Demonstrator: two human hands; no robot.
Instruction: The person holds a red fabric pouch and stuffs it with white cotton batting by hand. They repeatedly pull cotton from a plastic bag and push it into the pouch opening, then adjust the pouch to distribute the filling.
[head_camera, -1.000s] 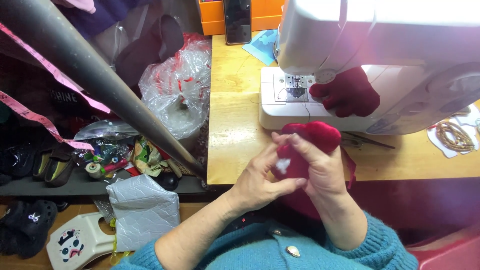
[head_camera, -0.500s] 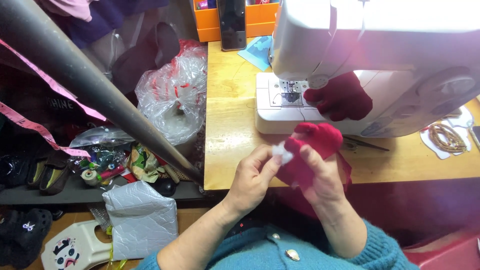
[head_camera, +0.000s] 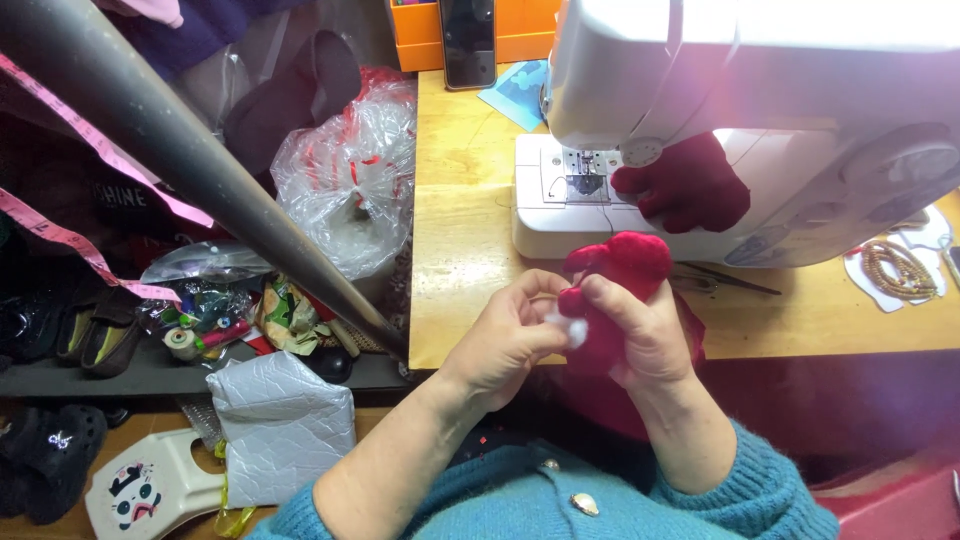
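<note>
Red fabric piece (head_camera: 622, 290): clamped in right hand (head_camera: 650, 335) fingers above worktop (head_camera: 470, 250) edge. Left hand (head_camera: 510, 335) fingers pinched on white stuffing tuft (head_camera: 573, 333) at its opening. White sewing machine (head_camera: 740, 120) behind; clutter beside.

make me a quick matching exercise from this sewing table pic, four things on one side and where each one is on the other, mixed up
Things:
1. red fabric piece
2. phone
3. bead string
4. clear plastic bag

Places:
A. right end of the table
B. off the table's left edge
C. held in right hand, left hand pinching white stuffing at it
D. far edge, leaning against the orange box

Pairs: 1-C, 2-D, 3-A, 4-B
</note>
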